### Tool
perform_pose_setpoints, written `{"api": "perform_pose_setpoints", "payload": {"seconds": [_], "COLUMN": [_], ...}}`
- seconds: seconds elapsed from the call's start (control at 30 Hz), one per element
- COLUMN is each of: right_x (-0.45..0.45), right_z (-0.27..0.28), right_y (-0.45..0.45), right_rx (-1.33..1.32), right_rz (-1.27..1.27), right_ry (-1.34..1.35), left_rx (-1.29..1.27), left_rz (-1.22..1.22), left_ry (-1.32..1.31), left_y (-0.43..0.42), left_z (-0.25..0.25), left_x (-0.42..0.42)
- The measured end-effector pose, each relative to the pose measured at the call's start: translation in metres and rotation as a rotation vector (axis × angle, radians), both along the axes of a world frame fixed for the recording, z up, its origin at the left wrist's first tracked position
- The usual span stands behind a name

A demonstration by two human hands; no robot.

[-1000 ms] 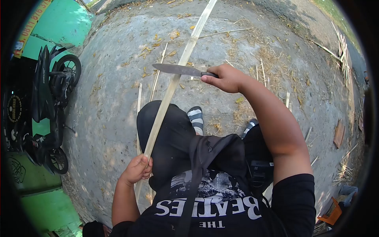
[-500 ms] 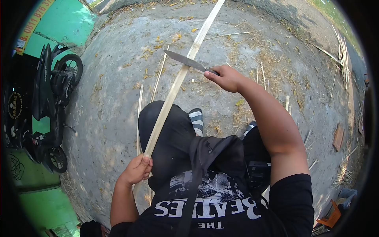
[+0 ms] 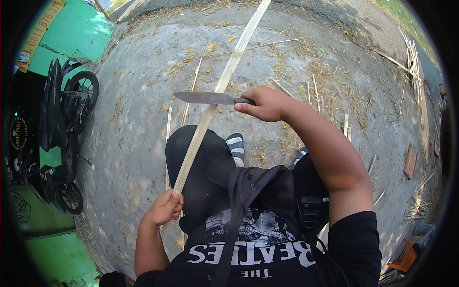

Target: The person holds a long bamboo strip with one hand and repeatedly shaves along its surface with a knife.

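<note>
A long, pale strip that looks like split bamboo (image 3: 198, 135) slants from my lap up past the top of the view. My left hand (image 3: 164, 207) is closed around its lower part, beside my bent knee. My right hand (image 3: 264, 104) grips the dark handle of a large knife (image 3: 205, 98). The knife's broad grey blade lies across the strip above the knee, its tip pointing left. Part of the strip is hidden under the blade.
A black motorcycle (image 3: 67, 129) stands at the left by a green wall (image 3: 81, 36). Several thin strips (image 3: 168, 143) lie on the concrete ground (image 3: 129, 95). A bundle of strips (image 3: 413, 64) is at the far right, with a brown wood piece (image 3: 409, 161) and an orange object (image 3: 404, 258) nearer.
My right hand has brought the knife down along the strip towards me. The blade has turned from slanting to nearly level. My left hand has stayed almost still on the strip.
</note>
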State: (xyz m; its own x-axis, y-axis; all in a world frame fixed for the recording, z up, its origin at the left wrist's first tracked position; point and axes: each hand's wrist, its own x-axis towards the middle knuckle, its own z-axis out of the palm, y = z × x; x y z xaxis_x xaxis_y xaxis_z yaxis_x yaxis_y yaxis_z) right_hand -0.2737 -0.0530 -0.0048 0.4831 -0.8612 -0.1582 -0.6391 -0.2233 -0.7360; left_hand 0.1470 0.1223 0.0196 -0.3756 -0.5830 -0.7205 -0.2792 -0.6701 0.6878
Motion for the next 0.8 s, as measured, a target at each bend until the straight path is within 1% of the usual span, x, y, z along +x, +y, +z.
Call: {"api": "perform_pose_setpoints", "payload": {"seconds": [0.03, 0.07, 0.17, 0.27, 0.3, 0.37, 0.4, 0.43, 0.5, 0.6, 0.7, 0.8], "right_x": [0.005, 0.005, -0.031, -0.051, -0.046, -0.027, -0.018, -0.008, -0.003, -0.021, -0.011, -0.012], "right_z": [0.003, 0.001, -0.045, -0.055, -0.050, -0.024, -0.011, -0.005, -0.003, -0.018, -0.022, -0.006], "right_y": [0.005, 0.006, -0.030, -0.030, -0.027, -0.018, -0.009, -0.001, -0.001, -0.021, -0.016, -0.007], "right_rx": [-0.022, -0.009, 0.047, 0.047, 0.024, -0.029, -0.029, -0.065, -0.024, 0.108, 0.074, -0.017], "right_rz": [0.082, 0.096, -0.380, -0.397, -0.321, -0.180, -0.060, 0.023, 0.048, -0.064, -0.160, -0.071], "right_ry": [0.072, 0.037, -0.219, -0.143, -0.134, -0.116, -0.006, -0.005, -0.032, 0.007, -0.051, 0.070], "left_rx": [0.001, 0.002, -0.007, 0.004, 0.008, 0.008, 0.004, 0.007, 0.009, 0.002, -0.001, -0.041], "left_rz": [-0.002, 0.001, 0.032, -0.011, -0.004, 0.000, -0.002, -0.003, 0.005, 0.015, 0.022, 0.017], "left_ry": [0.001, 0.002, 0.015, -0.022, -0.013, 0.005, 0.003, 0.001, 0.004, 0.002, -0.028, -0.041], "left_y": [0.000, 0.001, 0.004, 0.000, 0.003, 0.001, -0.002, -0.002, 0.000, -0.001, 0.003, 0.004], "left_z": [0.002, 0.003, -0.002, 0.008, 0.006, -0.001, 0.000, 0.001, -0.001, -0.001, 0.004, 0.000], "left_x": [-0.001, -0.001, 0.000, 0.000, 0.001, 0.003, 0.003, 0.002, 0.002, 0.002, -0.001, 0.000]}}
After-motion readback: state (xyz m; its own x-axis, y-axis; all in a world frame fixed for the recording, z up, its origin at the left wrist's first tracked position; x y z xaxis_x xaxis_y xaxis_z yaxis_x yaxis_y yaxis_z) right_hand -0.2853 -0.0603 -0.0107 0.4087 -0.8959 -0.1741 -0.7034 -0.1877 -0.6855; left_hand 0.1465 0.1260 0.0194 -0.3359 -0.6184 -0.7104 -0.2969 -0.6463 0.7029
